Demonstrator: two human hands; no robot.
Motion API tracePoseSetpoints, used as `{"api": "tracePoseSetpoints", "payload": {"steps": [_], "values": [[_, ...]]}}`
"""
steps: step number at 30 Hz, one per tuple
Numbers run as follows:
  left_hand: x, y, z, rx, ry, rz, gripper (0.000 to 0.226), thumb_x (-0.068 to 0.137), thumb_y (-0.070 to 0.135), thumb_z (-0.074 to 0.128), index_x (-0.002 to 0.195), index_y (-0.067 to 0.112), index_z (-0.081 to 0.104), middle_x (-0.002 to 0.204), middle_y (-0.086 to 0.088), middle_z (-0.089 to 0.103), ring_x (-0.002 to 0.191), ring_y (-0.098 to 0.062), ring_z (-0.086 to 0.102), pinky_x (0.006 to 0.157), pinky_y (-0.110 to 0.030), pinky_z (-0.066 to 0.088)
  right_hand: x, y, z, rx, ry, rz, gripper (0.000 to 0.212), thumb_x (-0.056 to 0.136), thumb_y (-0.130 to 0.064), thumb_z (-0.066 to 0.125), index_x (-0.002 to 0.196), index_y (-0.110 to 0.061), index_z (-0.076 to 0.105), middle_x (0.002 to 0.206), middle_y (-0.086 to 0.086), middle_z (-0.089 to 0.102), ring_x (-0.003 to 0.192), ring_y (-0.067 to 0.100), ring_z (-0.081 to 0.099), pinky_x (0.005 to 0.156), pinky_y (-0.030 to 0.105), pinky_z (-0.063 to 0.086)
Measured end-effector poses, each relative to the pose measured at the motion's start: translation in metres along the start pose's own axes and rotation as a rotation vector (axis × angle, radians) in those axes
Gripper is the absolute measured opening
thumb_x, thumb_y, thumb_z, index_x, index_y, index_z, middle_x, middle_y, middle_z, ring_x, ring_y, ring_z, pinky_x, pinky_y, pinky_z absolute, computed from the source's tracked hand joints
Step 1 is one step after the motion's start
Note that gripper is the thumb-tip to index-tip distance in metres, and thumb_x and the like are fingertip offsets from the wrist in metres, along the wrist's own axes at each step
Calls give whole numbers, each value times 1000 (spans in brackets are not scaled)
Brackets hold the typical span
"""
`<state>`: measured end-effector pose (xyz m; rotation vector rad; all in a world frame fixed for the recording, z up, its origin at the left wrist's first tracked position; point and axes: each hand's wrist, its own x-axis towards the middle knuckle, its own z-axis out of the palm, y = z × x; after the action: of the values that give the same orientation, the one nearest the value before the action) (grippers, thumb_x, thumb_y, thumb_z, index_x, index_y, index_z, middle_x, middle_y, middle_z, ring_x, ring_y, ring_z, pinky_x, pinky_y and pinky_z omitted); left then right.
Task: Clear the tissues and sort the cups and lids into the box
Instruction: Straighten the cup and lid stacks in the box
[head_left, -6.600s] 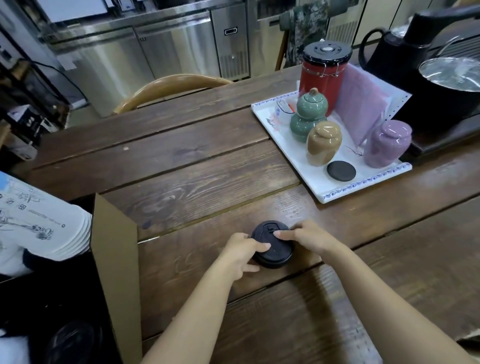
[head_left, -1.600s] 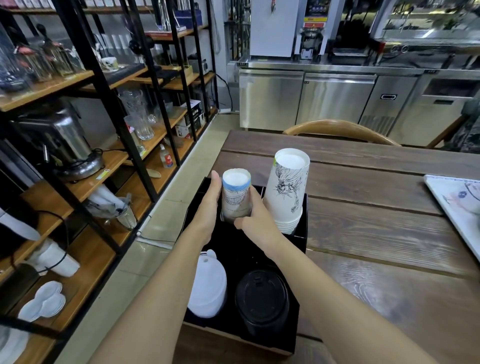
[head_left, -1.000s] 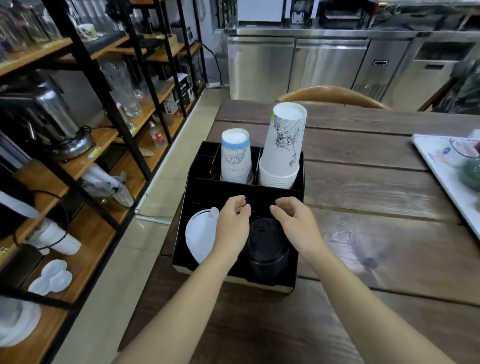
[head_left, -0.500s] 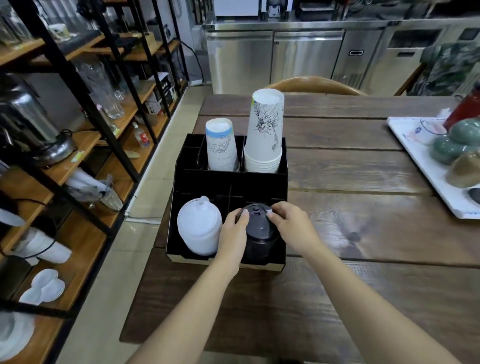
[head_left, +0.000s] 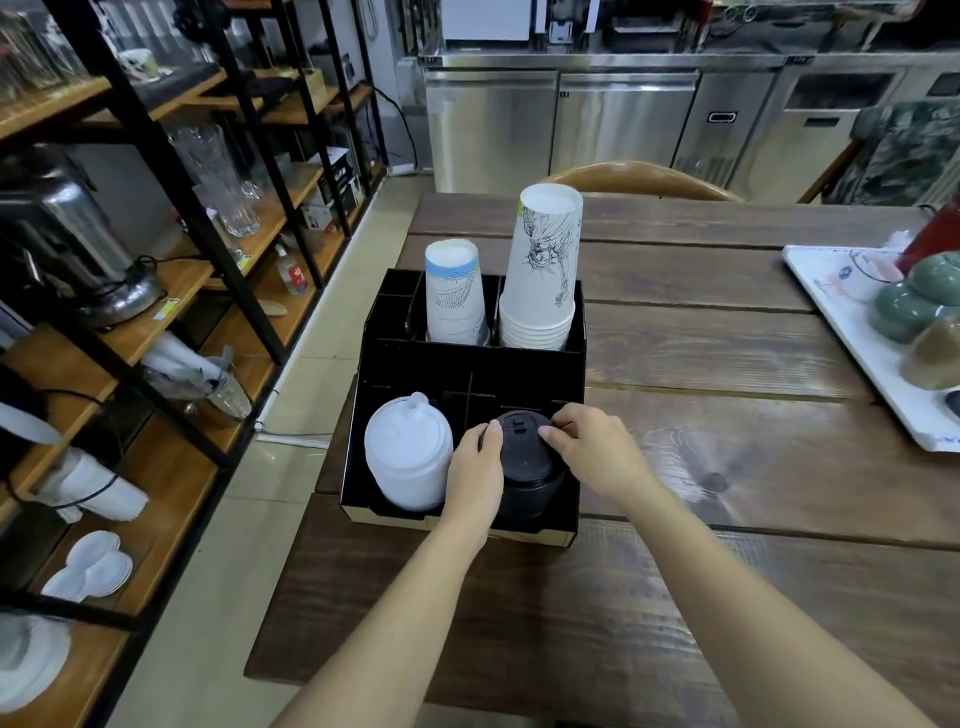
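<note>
A black divided box sits at the left end of the wooden table. Its back compartments hold a short stack of blue-rimmed paper cups and a taller stack of white printed cups, both upside down. At the front left stands a stack of white lids. A stack of black lids fills the front right compartment. My left hand grips its left side and my right hand holds its top right edge with the fingertips.
The wooden table stretches right, where a white tray carries ceramic jars. A wooden chair back stands behind the table. Black metal shelves with glassware and appliances line the left, across a tiled aisle.
Since the blue-rimmed cups went into the back compartment, both hands came down to the black lid stack at the front right. In the last half second they stay on it.
</note>
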<state>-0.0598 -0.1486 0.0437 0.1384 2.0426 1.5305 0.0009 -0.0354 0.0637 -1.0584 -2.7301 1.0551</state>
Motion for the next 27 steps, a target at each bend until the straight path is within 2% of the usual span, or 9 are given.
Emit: {"api": "tracePoseSetpoints", "payload": {"steps": [3,7,11,13,15,19,22,27], "values": [[-1,4,-5,75,25,49,45,96,38,40,134,17,47,135,-3,54,124,-20,50,106,-41,41,1,-3,-6,-23,-16,-12,33,91,-40,52,112,-16,60,110,11,67,102,32,61,84,40,51],[-8,15,-17,105,66,166,41,96,32,44,133,16,48,134,1,54,124,-15,49,104,-30,40,4,-12,-14,6,62,-55,41,91,-41,52,120,-13,57,118,10,66,109,29,59,89,40,50],[-10,21,-38,75,303,289,31,96,20,45,125,14,53,125,1,57,119,-13,50,99,-25,38,7,-30,-19,27,135,-140,36,93,-32,51,121,-10,56,121,8,64,111,26,58,90,40,49],[-3,17,-52,87,418,272,33,96,16,43,128,13,50,130,-2,53,122,-16,47,99,-27,37,10,-43,-16,16,91,-210,34,93,-28,51,122,-10,56,121,7,64,112,25,58,93,42,49],[5,10,-63,100,463,198,37,96,15,42,133,13,45,137,-5,47,128,-21,42,103,-34,36,13,-56,-10,-31,-1,-285,33,93,-26,52,122,-11,56,120,7,65,113,26,58,96,43,47],[14,-5,-76,197,488,125,40,95,14,43,135,14,43,142,-6,42,131,-27,40,107,-48,38,23,-77,10,-157,-163,-381,33,92,-27,51,121,-13,55,116,8,67,108,31,60,93,43,48],[15,-8,-79,230,458,79,40,94,13,45,135,12,43,141,-7,42,129,-28,41,104,-49,40,31,-87,25,-235,-231,-404,36,91,-31,49,121,-11,54,116,12,66,109,34,58,95,44,46],[19,-9,-80,279,380,67,32,91,16,42,121,10,51,124,-15,55,111,-33,54,92,-52,48,39,-95,39,-416,-234,-455,33,95,-32,44,112,-6,54,112,12,66,105,32,58,89,37,38]]}}
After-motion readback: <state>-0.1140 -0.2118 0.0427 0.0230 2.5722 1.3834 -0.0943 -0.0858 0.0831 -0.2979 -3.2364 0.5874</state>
